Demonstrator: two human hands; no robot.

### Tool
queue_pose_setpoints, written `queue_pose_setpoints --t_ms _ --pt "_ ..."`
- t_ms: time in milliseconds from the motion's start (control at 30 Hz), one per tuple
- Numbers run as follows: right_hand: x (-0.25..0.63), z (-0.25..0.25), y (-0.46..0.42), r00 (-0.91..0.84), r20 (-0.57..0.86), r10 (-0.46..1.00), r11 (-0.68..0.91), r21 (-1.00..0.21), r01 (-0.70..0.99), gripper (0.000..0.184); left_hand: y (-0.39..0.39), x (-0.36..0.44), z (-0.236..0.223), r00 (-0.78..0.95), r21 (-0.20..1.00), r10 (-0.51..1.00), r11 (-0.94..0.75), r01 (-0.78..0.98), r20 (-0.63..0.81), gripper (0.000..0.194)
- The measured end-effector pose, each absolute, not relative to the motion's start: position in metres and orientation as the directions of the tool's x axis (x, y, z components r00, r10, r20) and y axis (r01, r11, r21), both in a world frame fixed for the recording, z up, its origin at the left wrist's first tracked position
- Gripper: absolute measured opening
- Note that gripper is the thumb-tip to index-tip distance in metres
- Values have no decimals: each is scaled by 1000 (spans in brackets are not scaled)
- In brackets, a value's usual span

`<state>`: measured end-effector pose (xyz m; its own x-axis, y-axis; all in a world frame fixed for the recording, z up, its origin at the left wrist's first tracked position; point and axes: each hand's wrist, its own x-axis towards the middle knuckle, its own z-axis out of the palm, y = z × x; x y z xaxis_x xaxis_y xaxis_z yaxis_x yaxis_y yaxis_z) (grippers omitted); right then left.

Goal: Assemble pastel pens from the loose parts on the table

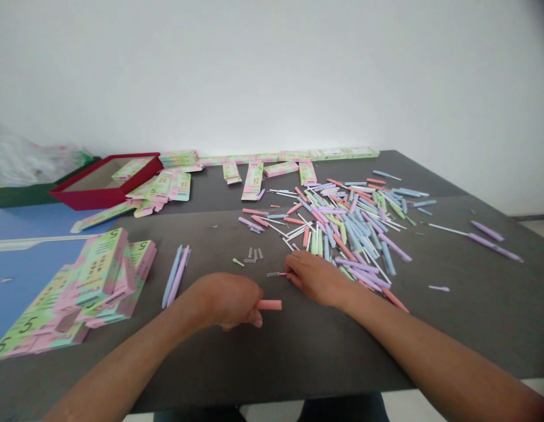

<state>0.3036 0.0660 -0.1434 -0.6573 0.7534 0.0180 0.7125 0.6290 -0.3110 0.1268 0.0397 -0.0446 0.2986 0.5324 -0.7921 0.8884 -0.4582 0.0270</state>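
My left hand (230, 299) is closed around a coral pen barrel (270, 305), whose end sticks out to the right. Just beyond it, my right hand (318, 278) pinches a small pink pen part with a clear end (274, 274), low over the dark table. Its fingertips hide much of that part. Several short clear plastic pieces (255, 254) and a small green clip (238, 262) lie in front of the hands. Right behind my right hand spreads a big heap of pastel pen parts and white refills (355, 225). A blue pen (171, 278) and a purple pen (179, 276) lie side by side beyond my left forearm.
Printed pastel boxes (98, 266) are stacked at the left on a blue mat (17, 225). Flattened cartons (166, 186) lie near a red box (116, 193). A plastic bag (30, 155) rests at the far left. More cartons (283, 156) line the wall. Loose purple pen parts (493, 245) lie at right.
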Motion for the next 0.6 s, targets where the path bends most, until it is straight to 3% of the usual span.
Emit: queue_pose_setpoints --t_ms 600 --pt "303 -148 68 -657 52 752 642 -285 712 6 37 130 -42 310 16 532 -486 874 -788 32"
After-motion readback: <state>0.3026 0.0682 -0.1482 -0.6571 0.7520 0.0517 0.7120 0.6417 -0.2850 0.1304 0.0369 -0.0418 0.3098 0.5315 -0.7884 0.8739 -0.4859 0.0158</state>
